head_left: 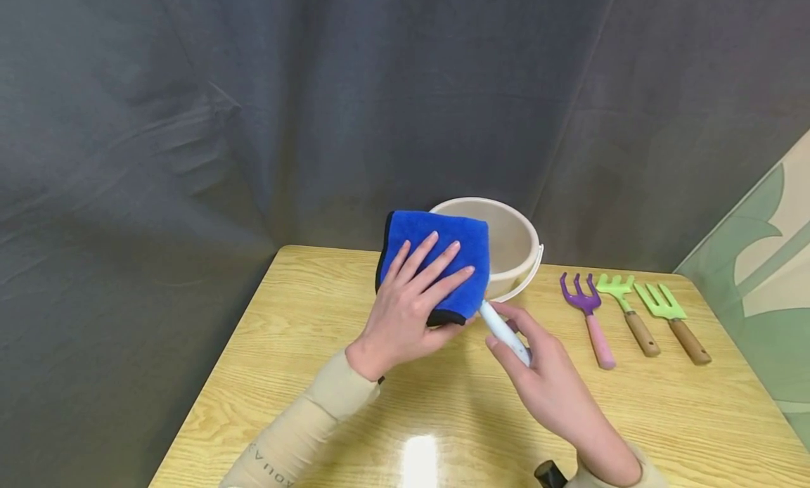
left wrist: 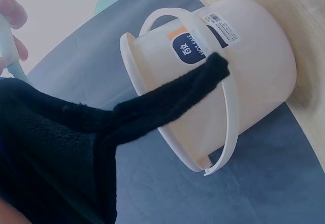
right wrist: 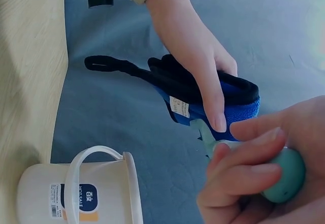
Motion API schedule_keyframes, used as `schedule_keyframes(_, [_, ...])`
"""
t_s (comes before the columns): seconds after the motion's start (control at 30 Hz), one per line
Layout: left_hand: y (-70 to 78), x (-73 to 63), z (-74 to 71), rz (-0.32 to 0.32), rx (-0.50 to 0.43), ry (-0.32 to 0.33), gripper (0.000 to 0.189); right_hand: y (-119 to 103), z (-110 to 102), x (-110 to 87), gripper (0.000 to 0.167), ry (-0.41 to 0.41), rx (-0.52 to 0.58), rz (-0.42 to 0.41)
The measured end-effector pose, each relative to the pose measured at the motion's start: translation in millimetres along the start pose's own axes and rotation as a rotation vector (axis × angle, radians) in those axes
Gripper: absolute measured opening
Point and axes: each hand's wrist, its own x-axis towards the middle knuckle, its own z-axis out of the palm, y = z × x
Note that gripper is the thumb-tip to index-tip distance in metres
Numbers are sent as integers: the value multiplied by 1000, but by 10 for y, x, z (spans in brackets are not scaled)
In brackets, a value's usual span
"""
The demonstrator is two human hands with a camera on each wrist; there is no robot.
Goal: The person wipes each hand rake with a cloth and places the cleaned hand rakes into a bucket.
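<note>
Wooden table (head_left: 304,375) noted; soft blue cloth (head_left: 443,249) clasped by left hand (head_left: 411,305); light-handled tool (head_left: 503,330), probably rigid, gripped at handle by right hand (head_left: 550,382).

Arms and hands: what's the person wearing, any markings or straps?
Both hands are bare: no gloves or rings visible on the left hand or the right hand. The left arm wears a long beige sleeve with dark lettering printed near the forearm, and a beige cuff with a black strap shows in the right wrist view. A black knob-like part sits at the right wrist.
</note>
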Motion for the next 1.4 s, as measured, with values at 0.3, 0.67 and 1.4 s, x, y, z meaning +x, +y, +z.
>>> schedule_keyframes(0.3, [-153,129,-111,-11,82,4,63,-25,89,-24,35,16,4,-62])
schedule_keyframes(0.67, [-163,249,-109,-7,109,3,55,-79,86,-16,38,49,115,23])
schedule_keyframes(1.4, [-39,25,-14,57,44,-13,55,-54,147,-9,38,59,208,89])
